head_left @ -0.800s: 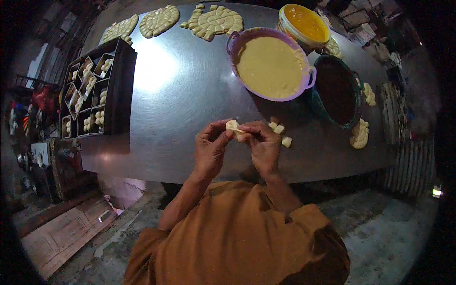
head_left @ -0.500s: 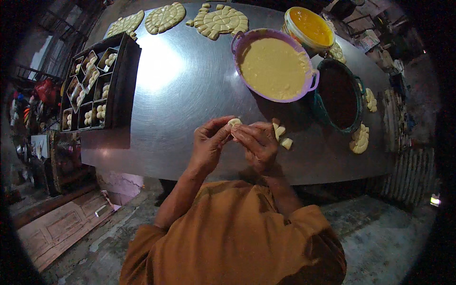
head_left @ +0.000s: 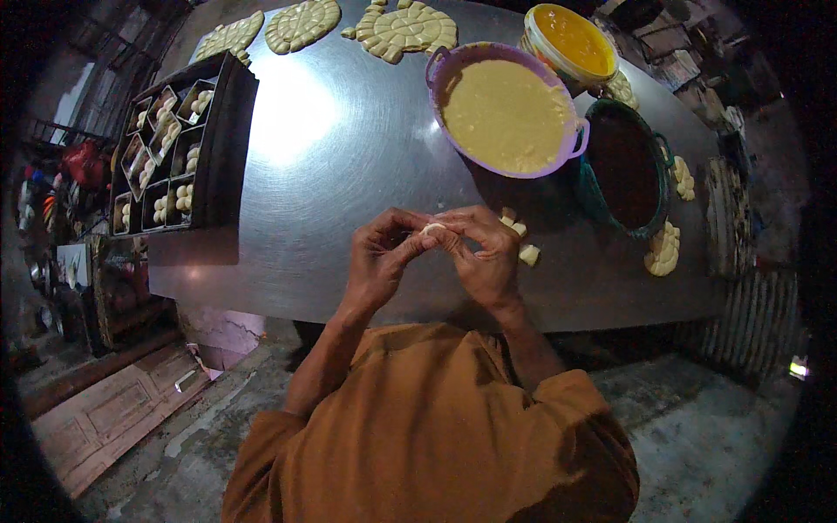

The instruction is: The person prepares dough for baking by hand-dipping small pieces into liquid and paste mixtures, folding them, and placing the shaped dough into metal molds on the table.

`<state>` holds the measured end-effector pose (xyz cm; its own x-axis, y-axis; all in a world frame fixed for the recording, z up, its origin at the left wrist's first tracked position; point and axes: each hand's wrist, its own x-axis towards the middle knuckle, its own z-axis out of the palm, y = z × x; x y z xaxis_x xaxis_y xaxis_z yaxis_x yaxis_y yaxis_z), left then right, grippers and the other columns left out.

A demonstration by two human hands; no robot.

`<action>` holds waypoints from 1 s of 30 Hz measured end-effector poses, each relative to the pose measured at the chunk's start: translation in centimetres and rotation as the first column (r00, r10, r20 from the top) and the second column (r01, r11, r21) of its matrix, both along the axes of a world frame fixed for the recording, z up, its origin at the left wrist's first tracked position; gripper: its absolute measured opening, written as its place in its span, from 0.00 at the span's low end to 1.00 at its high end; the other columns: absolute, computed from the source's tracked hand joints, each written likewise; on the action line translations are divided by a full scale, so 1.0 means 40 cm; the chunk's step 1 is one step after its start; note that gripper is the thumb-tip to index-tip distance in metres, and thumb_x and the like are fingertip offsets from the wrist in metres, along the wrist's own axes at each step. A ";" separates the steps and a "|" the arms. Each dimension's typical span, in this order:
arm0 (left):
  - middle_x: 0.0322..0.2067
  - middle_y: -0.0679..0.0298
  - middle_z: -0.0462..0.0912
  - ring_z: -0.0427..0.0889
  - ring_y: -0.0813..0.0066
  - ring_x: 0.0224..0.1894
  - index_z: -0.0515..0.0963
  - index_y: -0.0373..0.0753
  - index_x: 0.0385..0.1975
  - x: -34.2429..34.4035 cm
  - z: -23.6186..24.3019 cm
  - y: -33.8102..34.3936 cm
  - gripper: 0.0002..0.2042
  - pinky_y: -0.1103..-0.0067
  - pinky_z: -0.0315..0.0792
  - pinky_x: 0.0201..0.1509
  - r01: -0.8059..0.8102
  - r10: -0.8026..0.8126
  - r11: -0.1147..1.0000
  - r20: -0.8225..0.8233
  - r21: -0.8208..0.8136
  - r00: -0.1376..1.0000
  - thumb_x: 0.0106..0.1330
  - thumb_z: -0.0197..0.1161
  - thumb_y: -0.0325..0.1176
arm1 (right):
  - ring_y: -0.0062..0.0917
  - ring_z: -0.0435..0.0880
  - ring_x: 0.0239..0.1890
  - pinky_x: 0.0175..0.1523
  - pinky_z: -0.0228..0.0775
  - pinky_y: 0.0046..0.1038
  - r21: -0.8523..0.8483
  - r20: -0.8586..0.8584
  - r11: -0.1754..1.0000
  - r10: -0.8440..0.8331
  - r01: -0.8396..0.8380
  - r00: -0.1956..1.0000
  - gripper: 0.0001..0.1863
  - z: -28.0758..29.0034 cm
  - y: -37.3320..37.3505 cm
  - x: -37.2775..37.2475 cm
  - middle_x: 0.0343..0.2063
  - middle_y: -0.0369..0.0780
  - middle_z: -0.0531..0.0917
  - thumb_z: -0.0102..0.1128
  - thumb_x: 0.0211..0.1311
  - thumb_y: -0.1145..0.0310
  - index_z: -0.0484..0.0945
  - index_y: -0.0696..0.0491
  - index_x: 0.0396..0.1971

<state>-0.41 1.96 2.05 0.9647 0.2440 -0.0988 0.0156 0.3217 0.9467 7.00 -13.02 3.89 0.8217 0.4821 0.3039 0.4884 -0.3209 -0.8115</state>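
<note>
A small pale piece of dough [head_left: 433, 228] is pinched between both my hands above the near part of the metal table [head_left: 349, 174]. My left hand [head_left: 384, 253] grips it from the left with thumb and fingertips. From the other side my right hand [head_left: 485, 254] holds it the same way, the two sets of fingertips meeting. Much of the dough is hidden by the fingers. Just right of my right hand lie several loose dough pieces [head_left: 528, 254] on the tabletop.
Beyond my hands stands a purple basin [head_left: 443, 105] of pale yellow filling, beside a green basin [head_left: 586, 166] with dark contents and a bucket [head_left: 558, 65] of yellow-orange stuff. Scored dough slabs [head_left: 407, 33] lie at the far edge. A dark tray [head_left: 228, 131] of dough-filled tins is at left.
My right hand has turned so its thumb now meets my left thumb at the dough. Both hands remain close together, and the dough has turned slightly between the fingers.
</note>
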 end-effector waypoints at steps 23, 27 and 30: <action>0.46 0.55 0.79 0.74 0.58 0.58 0.52 0.37 0.67 -0.008 -0.095 0.032 0.42 0.58 0.52 0.73 0.090 0.166 0.733 0.307 -0.674 0.937 0.50 0.66 0.26 | 0.29 0.85 0.42 0.51 0.74 0.28 0.038 0.023 0.997 0.060 -0.061 0.998 0.15 -0.091 -0.035 -0.040 0.41 0.39 0.85 0.66 0.56 0.78 0.82 0.55 0.45; 0.51 0.55 0.77 0.72 0.60 0.60 0.57 0.37 0.65 -0.020 -0.104 0.106 0.34 0.62 0.56 0.72 -0.064 0.260 0.783 0.232 -0.619 0.937 0.57 0.60 0.31 | 0.35 0.80 0.47 0.51 0.73 0.32 -0.047 0.364 0.998 0.053 -0.038 0.930 0.17 -0.193 -0.046 -0.072 0.48 0.39 0.82 0.63 0.52 0.79 0.81 0.52 0.44; 0.50 0.57 0.77 0.73 0.61 0.59 0.60 0.38 0.64 -0.045 -0.127 0.145 0.31 0.64 0.59 0.70 -0.135 0.274 0.784 0.143 -0.605 0.951 0.58 0.59 0.32 | 0.37 0.78 0.50 0.54 0.72 0.34 -0.218 0.127 0.976 0.033 -0.005 0.991 0.15 -0.302 -0.093 -0.055 0.50 0.44 0.80 0.60 0.55 0.76 0.81 0.55 0.44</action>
